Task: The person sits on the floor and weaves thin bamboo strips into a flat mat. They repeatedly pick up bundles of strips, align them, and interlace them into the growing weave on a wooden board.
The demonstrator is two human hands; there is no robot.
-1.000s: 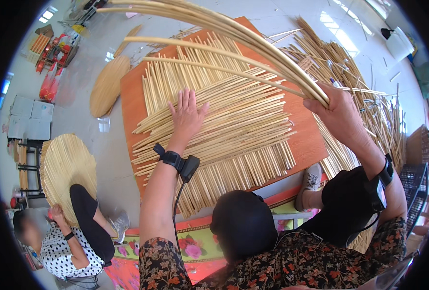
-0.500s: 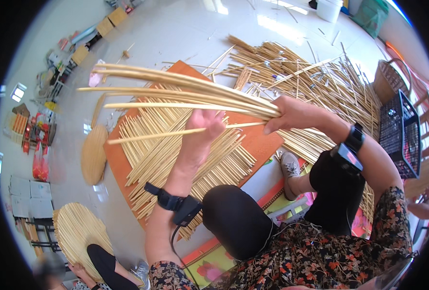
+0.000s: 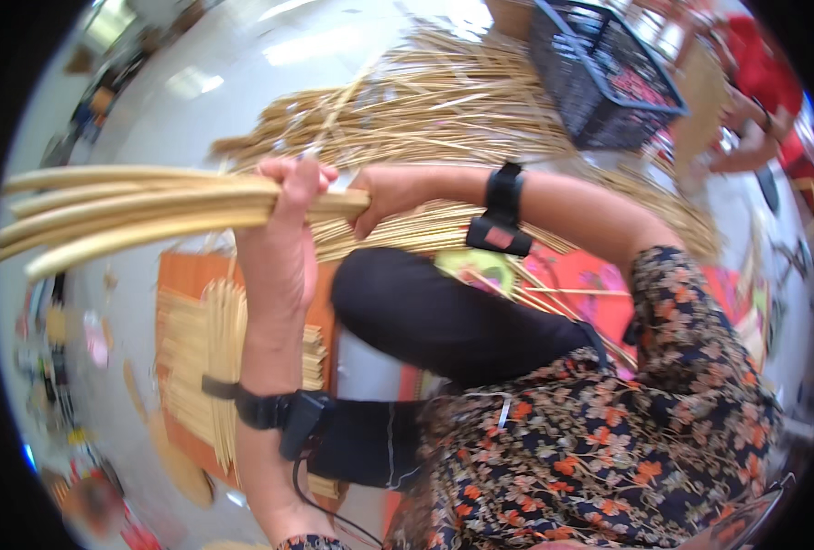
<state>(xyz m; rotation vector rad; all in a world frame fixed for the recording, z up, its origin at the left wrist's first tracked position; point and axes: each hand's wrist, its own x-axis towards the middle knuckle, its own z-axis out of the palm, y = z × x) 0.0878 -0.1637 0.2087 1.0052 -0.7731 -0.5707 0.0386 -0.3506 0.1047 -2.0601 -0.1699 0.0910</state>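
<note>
A bundle of pale, thick reed strips (image 3: 132, 197) runs sideways across the upper middle. My right hand (image 3: 384, 197) is closed on its right end. My left hand (image 3: 288, 206) is wrapped round the bundle just left of that, fingers curled at the strips. Behind both hands lie loose straws (image 3: 407, 225). Below the bundle, rows of cut strips (image 3: 187, 325) rest on an orange board (image 3: 182, 275), partly hidden by my left forearm and my black-clad legs.
A pile of straws (image 3: 389, 119) covers the floor beyond me. A dark plastic crate (image 3: 599, 110) stands at upper right. A co-worker in red (image 3: 751, 50) is at the right edge. Colourful cloth (image 3: 581, 293) lies under loose strips beside my legs.
The view has turned right, toward the straw pile. My left hand has risen from the strips on the board onto the held bundle, which now lies more level, closer to my body.
</note>
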